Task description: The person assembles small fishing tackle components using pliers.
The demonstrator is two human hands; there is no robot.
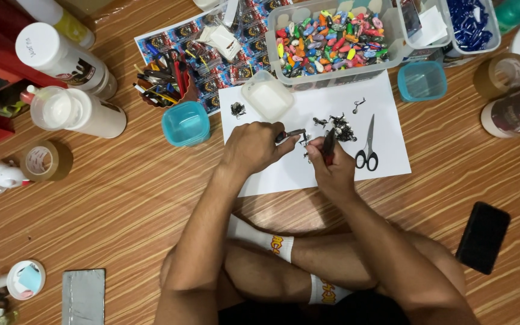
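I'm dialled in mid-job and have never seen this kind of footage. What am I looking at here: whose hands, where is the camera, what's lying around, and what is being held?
There is one picture, from a camera worn on a person's head, looking down at their own bare hands and crossed legs on a wooden floor. No machine is involved. The left hand pinches a small dark metal piece; the right hand holds a dark, red-marked tool against it, and I cannot tell what kind. Both work over a white sheet of paper, which also carries scissors, a heap of small metal parts and a small white tub. Behind it stands a clear box of colourful small pieces. A black phone lies to the right, tape rolls and white bottles around.
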